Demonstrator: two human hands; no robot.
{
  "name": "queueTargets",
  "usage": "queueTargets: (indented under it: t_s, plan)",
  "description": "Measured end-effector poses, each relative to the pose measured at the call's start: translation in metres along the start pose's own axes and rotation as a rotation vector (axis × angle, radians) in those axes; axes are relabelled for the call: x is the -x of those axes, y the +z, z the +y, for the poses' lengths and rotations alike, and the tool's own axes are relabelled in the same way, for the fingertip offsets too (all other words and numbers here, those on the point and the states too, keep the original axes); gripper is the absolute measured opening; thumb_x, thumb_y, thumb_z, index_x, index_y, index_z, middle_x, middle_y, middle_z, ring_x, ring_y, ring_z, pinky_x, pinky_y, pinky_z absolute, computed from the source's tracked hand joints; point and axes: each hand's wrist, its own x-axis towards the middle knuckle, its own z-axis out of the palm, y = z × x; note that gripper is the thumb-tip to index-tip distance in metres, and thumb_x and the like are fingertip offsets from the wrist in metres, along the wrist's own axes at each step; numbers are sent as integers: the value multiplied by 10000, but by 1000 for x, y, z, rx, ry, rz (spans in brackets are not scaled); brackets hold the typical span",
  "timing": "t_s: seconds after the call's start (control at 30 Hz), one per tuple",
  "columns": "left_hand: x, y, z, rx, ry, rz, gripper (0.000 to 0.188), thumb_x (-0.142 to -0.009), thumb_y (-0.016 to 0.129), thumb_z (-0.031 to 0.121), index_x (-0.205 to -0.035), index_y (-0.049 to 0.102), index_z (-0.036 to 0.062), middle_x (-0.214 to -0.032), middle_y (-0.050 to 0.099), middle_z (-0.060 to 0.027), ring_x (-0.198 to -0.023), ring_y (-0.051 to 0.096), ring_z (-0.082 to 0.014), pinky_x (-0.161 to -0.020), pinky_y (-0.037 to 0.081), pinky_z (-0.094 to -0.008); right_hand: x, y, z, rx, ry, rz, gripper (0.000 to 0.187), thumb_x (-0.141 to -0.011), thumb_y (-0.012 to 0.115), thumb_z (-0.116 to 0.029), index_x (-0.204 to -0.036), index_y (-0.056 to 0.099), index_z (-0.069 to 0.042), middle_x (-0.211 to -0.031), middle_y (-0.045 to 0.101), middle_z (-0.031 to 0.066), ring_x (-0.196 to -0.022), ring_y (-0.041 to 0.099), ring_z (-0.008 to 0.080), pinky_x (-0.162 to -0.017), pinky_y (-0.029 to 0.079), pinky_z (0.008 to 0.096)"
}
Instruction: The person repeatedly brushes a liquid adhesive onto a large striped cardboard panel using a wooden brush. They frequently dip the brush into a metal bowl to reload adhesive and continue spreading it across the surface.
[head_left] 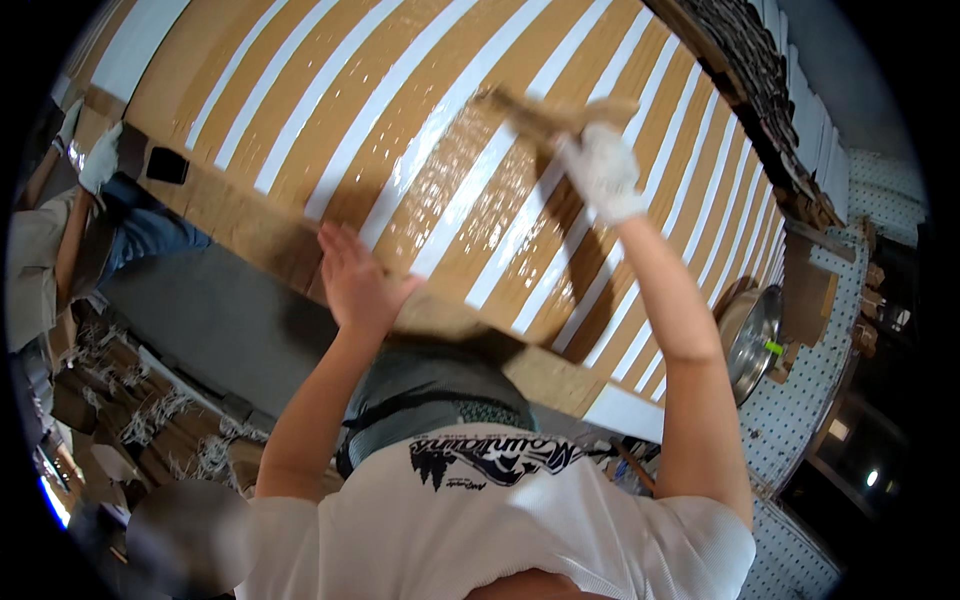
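My right hand (605,175), in a white glove, grips a wide tan brush (530,112), blurred by motion. The brush is over a surface of overlapping brown cardboard sheets (340,155) with white strips between them. A wet, shiny film (440,170) covers part of the sheets below and left of the brush. My bare left hand (358,285) lies with fingers stretched out at the near edge of the sheets, by the wooden table edge (270,240). It holds nothing.
A metal bowl (750,335) with a bright green piece on it stands right of the sheets. Dark, ragged stacked material (750,70) lines the far right edge. At the left, a person's gloved hand (100,160) is near a black square (167,165). Cardboard and white shreds (160,415) lie lower left.
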Motion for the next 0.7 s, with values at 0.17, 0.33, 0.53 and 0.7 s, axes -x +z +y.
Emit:
queueTargets:
  t_s: [0.17,0.33,0.53,0.7]
  plan:
    - [7,5,-7,30,92,83,1291,-594,780,674,-1437,265,-158,-1513,209,-383,-1421,252,-477,-1105,329,-484,52,42,-37,-65,-196,391,272,-848,614,-197,-1110,637,-128,-970,666,147,-860,662,332,-705,536,422]
    - [19,10,-39,243,273,122,1133,-634,839,506,-1462,314,-62,-1554,181,-314,-1418,259,-471,-1099,340,-489,168,48,-103,-223,-282,-49,367,-842,563,-118,-1182,631,-236,-1020,648,89,-867,654,300,-725,535,434]
    - [7,-5,-62,440,334,427,460,-866,652,186,-1230,578,-85,-1272,571,-292,-1154,566,-421,-993,454,-455,130,35,-83,-219,-110,227,343,-849,604,-183,-1190,637,-191,-1038,658,113,-942,633,307,-818,526,410]
    - [-12,19,-65,200,293,353,466,-903,599,222,-1232,561,-106,-1318,540,-305,-1224,532,-422,-1031,438,-442,203,53,-97,-91,-210,169,421,-798,624,-130,-1216,592,-166,-1091,623,75,-948,635,273,-788,537,373]
